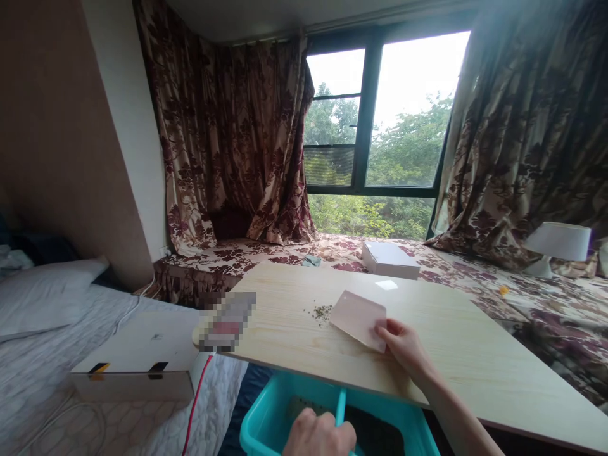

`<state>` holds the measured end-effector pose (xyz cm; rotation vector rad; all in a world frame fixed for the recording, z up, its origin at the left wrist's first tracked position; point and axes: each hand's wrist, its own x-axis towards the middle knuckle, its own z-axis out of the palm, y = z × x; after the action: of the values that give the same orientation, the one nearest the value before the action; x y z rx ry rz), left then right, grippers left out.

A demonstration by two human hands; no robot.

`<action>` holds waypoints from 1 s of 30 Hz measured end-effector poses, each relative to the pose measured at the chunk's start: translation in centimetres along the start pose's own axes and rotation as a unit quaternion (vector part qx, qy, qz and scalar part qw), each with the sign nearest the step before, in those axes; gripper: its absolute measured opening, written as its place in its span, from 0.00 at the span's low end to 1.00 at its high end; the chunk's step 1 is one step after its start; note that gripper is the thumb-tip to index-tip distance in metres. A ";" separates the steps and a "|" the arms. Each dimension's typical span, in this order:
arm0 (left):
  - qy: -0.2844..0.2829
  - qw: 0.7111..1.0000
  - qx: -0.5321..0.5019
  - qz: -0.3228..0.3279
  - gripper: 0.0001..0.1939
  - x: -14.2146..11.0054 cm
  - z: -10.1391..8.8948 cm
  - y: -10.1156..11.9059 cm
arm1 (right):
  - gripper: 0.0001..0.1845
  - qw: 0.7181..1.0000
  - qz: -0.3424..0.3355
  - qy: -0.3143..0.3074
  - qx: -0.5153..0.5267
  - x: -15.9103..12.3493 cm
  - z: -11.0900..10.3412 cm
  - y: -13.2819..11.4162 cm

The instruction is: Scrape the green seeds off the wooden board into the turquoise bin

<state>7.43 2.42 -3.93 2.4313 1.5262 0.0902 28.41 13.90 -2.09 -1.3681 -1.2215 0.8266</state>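
My right hand pinches the near right corner of a flat, pale pink plastic scraper, held tilted over the table. Just left of the scraper's edge, a small scatter of dark and greenish granules lies on the light wooden table. Below the table's front edge is a teal two-part plastic bin, with dark material in its right compartment. My left hand is closed in a fist at the bin's middle divider; its fingertips are hidden.
A pixelated flat object rests at the table's left end, with a red cable hanging down. A white box lies on the bed at left. Behind the table are another white box and a lamp.
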 end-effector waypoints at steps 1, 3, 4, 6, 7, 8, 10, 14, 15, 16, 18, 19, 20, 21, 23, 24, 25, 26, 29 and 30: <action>-0.002 1.000 0.000 0.003 0.12 0.0 0.0 0.0 | 0.11 1.000 -0.001 -0.008 -0.002 -0.1 0.1 0.0; -0.004 1.000 0.000 0.009 0.14 0.1 -0.1 0.1 | 0.11 1.000 0.001 -0.022 -0.001 -0.4 0.2 -0.1; -0.004 1.000 0.000 0.011 0.14 0.1 -0.2 0.1 | 0.11 1.000 0.006 -0.027 0.000 -0.5 0.2 -0.2; -0.005 1.000 -0.002 0.015 0.15 0.0 -0.4 0.2 | 0.11 0.999 0.020 -0.033 0.001 -0.6 0.2 -0.3; -0.006 1.000 -0.003 0.016 0.16 -0.1 -0.6 0.2 | 0.11 0.999 0.026 -0.035 0.002 -0.7 0.2 -0.4; -0.005 1.000 -0.004 0.017 0.16 -0.2 -0.8 0.3 | 0.11 0.999 0.030 -0.038 0.005 -0.8 0.2 -0.4; -0.008 1.000 -0.007 0.021 0.16 -0.4 -1.3 0.4 | 0.11 0.998 0.031 -0.051 0.014 -0.9 0.2 -0.4; -0.031 0.999 -0.006 0.022 0.14 -0.9 -2.3 0.8 | 0.11 0.994 0.023 -0.097 0.036 -2.0 0.8 -0.3; -0.035 0.999 -0.007 0.016 0.12 -1.0 -2.6 1.0 | 0.12 0.992 0.024 -0.114 0.044 -2.5 1.0 -0.3; -0.036 0.999 -0.011 0.007 0.09 -1.1 -2.8 1.1 | 0.13 0.989 0.028 -0.135 0.053 -3.0 1.1 -0.3; -0.032 0.999 -0.025 -0.007 0.12 -1.4 -3.2 1.2 | 0.16 0.980 0.043 -0.181 0.063 -3.9 1.3 -0.5; -0.031 0.999 -0.033 -0.014 0.15 -1.5 -3.3 1.2 | 0.16 0.977 0.049 -0.199 0.061 -4.2 1.2 -0.7; -0.033 0.999 -0.039 -0.020 0.17 -1.7 -3.5 1.2 | 0.17 0.976 0.053 -0.205 0.057 -4.3 1.0 -0.9; -0.035 0.998 -0.045 -0.025 0.17 -1.9 -3.6 1.0 | 0.17 0.978 0.052 -0.197 0.050 -4.3 0.8 -1.2; -0.036 0.997 -0.054 -0.038 0.17 -2.4 -3.8 0.5 | 0.17 0.989 0.038 -0.132 0.045 -3.8 0.2 -1.6; -0.037 0.996 -0.060 -0.045 0.16 -2.7 -3.8 0.1 | 0.16 0.994 0.028 -0.093 0.044 -3.3 0.0 -1.8; -0.033 0.996 -0.061 -0.052 0.16 -3.0 -3.8 -0.3 | 0.16 0.997 0.018 -0.059 0.040 -2.8 -0.2 -2.0; -0.037 0.995 -0.070 -0.056 0.15 -3.4 -3.7 -0.8 | 0.15 0.999 0.009 -0.034 0.034 -2.4 -0.2 -2.1; -0.018 0.992 -0.088 -0.089 0.12 -4.2 -3.3 -2.3 | 0.13 1.000 -0.004 -0.015 0.015 -1.3 0.3 -2.1; -0.012 0.991 -0.087 -0.099 0.11 -4.5 -3.2 -2.8 | 0.13 1.000 -0.004 -0.018 0.012 -1.1 0.6 -2.0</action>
<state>2.40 0.16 -1.15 2.1288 1.6643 0.1472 27.12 12.83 -0.39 -1.3336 -1.2388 0.8616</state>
